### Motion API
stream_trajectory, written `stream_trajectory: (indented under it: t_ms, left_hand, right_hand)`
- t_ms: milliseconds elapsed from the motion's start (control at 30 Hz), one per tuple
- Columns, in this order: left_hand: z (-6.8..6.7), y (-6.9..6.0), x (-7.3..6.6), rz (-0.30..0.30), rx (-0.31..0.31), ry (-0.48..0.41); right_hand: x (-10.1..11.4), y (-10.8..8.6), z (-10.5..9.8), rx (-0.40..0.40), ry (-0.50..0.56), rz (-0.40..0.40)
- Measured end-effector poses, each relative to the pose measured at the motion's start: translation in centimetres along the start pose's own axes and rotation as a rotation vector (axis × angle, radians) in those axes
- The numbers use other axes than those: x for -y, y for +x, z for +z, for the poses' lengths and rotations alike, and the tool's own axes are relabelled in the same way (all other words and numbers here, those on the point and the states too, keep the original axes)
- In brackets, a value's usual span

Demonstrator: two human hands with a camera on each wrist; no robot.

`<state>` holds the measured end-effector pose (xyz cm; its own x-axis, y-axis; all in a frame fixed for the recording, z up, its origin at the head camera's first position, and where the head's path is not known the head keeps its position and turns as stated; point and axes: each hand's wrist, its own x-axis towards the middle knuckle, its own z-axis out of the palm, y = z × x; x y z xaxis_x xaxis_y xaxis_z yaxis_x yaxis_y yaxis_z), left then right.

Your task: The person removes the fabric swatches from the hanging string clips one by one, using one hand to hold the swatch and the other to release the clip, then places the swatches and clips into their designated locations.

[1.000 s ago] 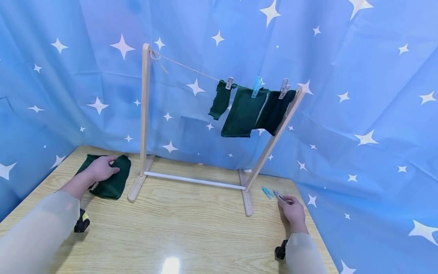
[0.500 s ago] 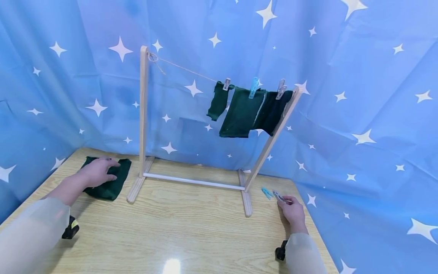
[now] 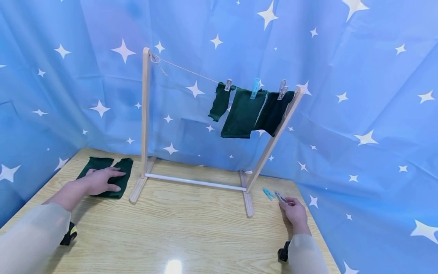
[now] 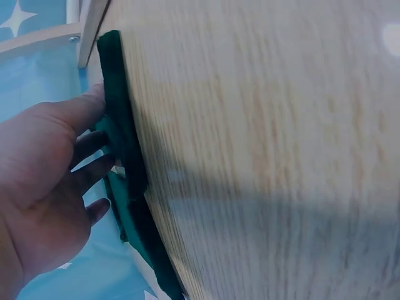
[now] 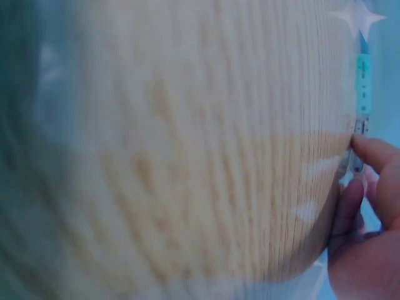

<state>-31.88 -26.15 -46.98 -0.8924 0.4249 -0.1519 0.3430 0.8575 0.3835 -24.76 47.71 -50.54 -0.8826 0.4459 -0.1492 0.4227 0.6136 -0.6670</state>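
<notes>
My left hand [image 3: 102,181] rests with spread fingers on a dark green cloth piece [image 3: 124,171] at the table's left end. Beside it, partly covered, lies a second dark green piece [image 3: 99,163]. In the left wrist view, the fingertips touch the cloth [image 4: 122,119] from above. At the right end of the table, my right hand [image 3: 295,214] pinches a clear clothespin [image 3: 280,196] between thumb and fingers. A blue clothespin [image 3: 268,194] lies just beside it. The right wrist view shows the clear clothespin [image 5: 358,156] at the fingertips.
A wooden drying rack [image 3: 145,114] stands mid-table, with a string [image 3: 188,70] between its posts. Green cloths [image 3: 243,114] hang on its right half from clear and blue clothespins [image 3: 255,88]. A starry blue curtain [image 3: 191,23] backs the table [image 3: 191,228].
My left hand has slid over the cloth and its fingers have spread. A gap now shows between the two pieces on the table. The right hand stays in place with the clothespin.
</notes>
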Motion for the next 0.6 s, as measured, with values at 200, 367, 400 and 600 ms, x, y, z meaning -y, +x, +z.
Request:
stream_trajectory:
  t_ms: [200,367,400,600]
  left_hand:
    - [0.09,0.02,-0.10,-0.007,-0.007,0.026]
    - [0.00,0.16,-0.34,-0.015,-0.013,0.033]
    - [-0.02,0.17,-0.38,-0.017,-0.014,0.030]
    - [-0.36,-0.09,-0.64,-0.017,-0.008,0.019]
  right_hand:
    - [-0.07,0.05,-0.04,0.016,-0.002,-0.004]
    - [-0.11,0.18,-0.02,0.014,-0.003,0.002]
    - [-0.11,0.16,-0.02,0.012,-0.002,0.003]
    - [-0.26,0.10,-0.04,0.010,-0.001,0.011]
